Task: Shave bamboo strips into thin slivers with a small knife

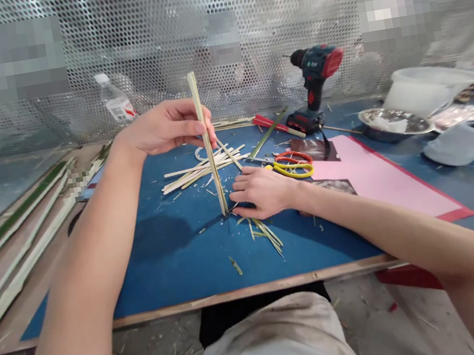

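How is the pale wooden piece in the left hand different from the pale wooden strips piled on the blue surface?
The long, pale wooden piece stands nearly upright; the narrow, pale wooden strips lie flat. The left hand grips the piece, while the strips rest crisscrossed on the blue surface. Both are pale and slender.

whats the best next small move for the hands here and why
Probably steady the foot of the upright pale strips with the right hand: the left hand pinches them higher up, while the right hand lies close beside their lower end.
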`<state>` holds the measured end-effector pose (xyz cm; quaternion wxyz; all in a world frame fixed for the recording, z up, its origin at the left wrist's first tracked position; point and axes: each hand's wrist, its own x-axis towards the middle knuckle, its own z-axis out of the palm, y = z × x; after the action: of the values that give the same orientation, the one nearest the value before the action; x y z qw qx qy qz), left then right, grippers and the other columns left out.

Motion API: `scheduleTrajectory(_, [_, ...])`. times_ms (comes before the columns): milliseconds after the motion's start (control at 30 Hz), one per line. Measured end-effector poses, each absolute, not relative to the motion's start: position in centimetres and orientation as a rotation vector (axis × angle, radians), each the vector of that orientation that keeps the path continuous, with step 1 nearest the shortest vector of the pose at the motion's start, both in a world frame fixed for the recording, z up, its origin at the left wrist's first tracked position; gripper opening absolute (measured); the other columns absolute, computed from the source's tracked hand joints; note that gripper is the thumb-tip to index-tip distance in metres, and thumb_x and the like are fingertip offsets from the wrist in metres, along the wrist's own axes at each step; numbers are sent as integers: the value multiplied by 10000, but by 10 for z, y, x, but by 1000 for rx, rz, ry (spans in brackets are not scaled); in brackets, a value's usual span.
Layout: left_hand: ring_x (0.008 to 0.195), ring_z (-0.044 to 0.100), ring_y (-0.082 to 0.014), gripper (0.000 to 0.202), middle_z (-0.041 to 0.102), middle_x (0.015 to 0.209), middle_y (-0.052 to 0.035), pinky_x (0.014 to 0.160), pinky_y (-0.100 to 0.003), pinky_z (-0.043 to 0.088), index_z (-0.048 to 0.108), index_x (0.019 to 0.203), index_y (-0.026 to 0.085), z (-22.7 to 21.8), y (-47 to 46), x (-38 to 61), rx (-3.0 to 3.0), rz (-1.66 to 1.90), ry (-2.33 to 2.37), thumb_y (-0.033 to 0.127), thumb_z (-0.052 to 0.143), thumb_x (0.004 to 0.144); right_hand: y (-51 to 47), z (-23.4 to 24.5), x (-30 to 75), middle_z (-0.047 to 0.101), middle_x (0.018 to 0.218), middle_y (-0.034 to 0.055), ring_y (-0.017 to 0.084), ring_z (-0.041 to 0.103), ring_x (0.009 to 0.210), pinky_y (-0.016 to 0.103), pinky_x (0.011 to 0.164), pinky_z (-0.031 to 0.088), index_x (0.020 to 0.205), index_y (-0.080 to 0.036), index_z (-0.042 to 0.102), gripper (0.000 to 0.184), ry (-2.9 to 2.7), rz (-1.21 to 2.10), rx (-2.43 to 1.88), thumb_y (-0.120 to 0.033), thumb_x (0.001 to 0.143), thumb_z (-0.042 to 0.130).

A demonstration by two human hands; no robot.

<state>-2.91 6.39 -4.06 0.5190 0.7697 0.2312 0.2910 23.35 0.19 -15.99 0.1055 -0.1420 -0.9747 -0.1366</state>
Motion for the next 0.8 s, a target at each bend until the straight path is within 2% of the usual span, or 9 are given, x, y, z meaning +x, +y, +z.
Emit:
scheduleTrajectory(200, [912,799,-235,277,785,967,-71,843,-387,655,691,1035,127,-42,66,-33,1831,722,551,266,848,854,8,-172,238,651,812,31,183,504,785,357,821,329,828,-205,614,429,-2756,-418,-287,-510,1068,432])
scheduleTrajectory(433, [892,789,-207,251,796,940,-70,780,-294,664,744,1013,135,-40,67,-25,2022,793,694,329,826,876,9,-178,245,614,809,34,180,513,777,338,800,357,890,-190,623,345,-2557,-306,-500,-472,1042,495])
scheduleTrajectory(667, [865,792,-230,236,795,866,-58,793,-331,668,786,963,153,-34,59,-13,2098,822,848,353,829,845,4,-173,242,613,793,23,173,532,752,342,763,374,910,-192,632,356,-2526,-261,-425,-535,988,573])
scheduleTrajectory(800, [835,793,-236,220,791,826,-58,792,-358,669,796,936,157,-34,60,-16,2127,818,903,353,826,841,-8,-173,236,643,798,18,155,554,734,320,743,401,1048,-185,676,264,-2574,-230,-293,-419,1006,560])
